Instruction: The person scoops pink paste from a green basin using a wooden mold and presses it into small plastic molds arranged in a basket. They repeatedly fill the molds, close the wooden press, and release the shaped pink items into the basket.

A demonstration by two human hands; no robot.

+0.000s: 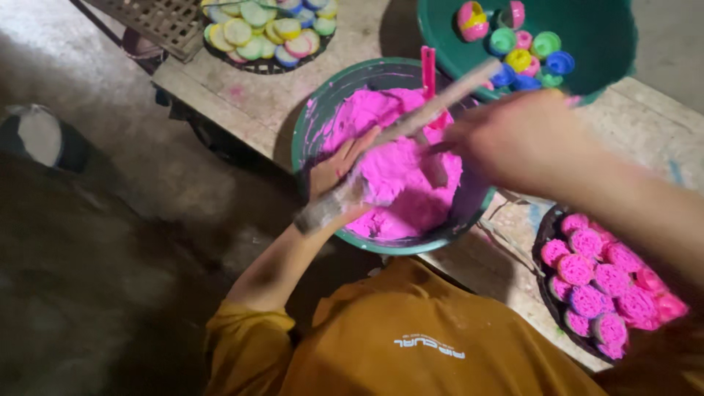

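Note:
A green bowl (312, 117) of bright pink dough (400, 176) stands on a worn wooden table (257, 103), just beyond my orange shirt. My left hand (339, 167) lies flat on the dough at the bowl's left side, fingers apart. A long wooden stick (440, 99) slants across the bowl, and its grey-coated end crosses my left wrist. My right hand (521, 139) is blurred above the bowl's right rim, just below the stick. What it holds cannot be made out. A pink plastic tool (427, 70) stands upright in the dough.
A green basin (609, 44) with several small coloured cups sits at the back right. A dark tray (546, 227) of pink moulded pieces lies at the right. At the top, a basket (268, 67) holds pastel discs. Bare floor lies to the left.

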